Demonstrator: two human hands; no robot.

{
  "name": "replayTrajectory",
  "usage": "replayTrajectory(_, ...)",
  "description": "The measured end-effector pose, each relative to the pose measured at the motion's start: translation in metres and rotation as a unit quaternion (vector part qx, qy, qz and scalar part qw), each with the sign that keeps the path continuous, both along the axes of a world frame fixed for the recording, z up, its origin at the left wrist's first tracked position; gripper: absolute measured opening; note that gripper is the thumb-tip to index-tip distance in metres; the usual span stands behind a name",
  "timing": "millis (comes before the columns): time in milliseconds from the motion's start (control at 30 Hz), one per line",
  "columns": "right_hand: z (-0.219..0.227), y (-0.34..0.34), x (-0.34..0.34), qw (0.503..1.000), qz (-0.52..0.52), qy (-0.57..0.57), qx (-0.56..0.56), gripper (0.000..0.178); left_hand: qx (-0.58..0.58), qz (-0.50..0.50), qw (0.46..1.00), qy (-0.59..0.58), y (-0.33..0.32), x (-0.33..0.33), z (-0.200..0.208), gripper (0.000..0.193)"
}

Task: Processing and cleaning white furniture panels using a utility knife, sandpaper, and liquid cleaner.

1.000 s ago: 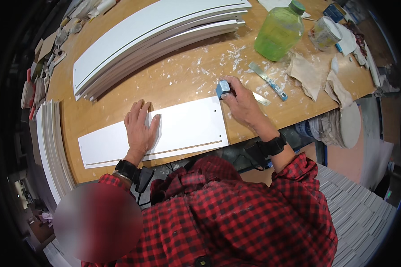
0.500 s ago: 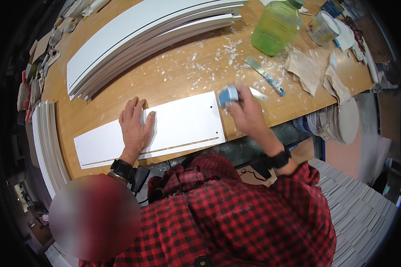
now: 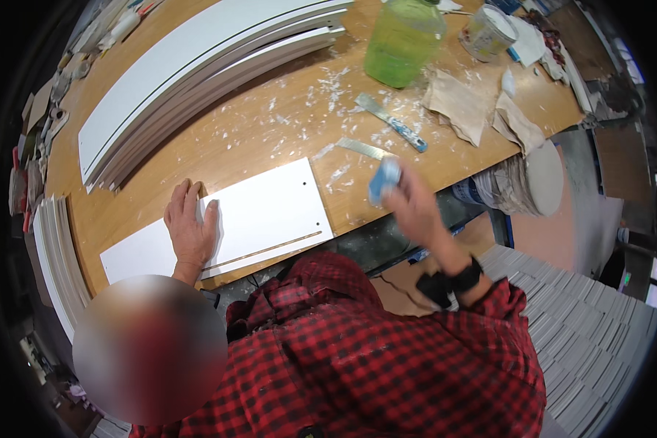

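A long white panel (image 3: pixel 270 204) lies flat at the table's near edge, with a narrow groove along its near side and small dark holes by its right end. My left hand (image 3: pixel 192 230) rests on it, palm down and fingers outstretched. Off the panel's right end, my right hand (image 3: pixel 416 208) grips a blue sanding block (image 3: pixel 381 184) with a whitish edge; both are smeared by motion. A flat metal blade (image 3: pixel 359 148) lies just beyond the block, its other end hidden behind block and hand. Farther back lies a scraper (image 3: pixel 393 123) with a blue, paint-spotted handle.
Stacked white panels (image 3: pixel 197 95) fill the table's far left, and more (image 3: pixel 57 255) stand at the left edge. A green-filled jug (image 3: pixel 404 44), a tin (image 3: pixel 488 35) and tan sheets (image 3: pixel 456 106) sit far right. Several grey-edged strips (image 3: pixel 569 328) are stacked at my right.
My right hand has carried the sanding block farther right and nearer me, away from the panel's end. The left hand stays on the panel. The whole view has shifted a little.
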State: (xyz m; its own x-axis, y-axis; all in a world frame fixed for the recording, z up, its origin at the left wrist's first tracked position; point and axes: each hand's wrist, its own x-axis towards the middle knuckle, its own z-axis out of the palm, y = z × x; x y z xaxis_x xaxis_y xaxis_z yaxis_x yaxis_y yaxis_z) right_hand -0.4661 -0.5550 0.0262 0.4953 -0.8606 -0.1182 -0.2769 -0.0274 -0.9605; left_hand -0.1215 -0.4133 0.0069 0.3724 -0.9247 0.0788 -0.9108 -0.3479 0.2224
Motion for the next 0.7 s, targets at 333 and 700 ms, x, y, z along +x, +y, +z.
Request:
replayTrajectory(333, -0.029, -0.147, -0.061, 0.831, -0.143, 0.288, -0.455, 0.061, 0.006, -0.002, 1.0, 0.015, -0.002, -0.003, 0.002, 0.046)
replayTrajectory(700, 0.0, -0.017, -0.007, 0.936, 0.021, 0.117, -0.332, 0.042, -0.021, -0.014, 1.0, 0.008, 0.0, 0.0, 0.002, 0.045)
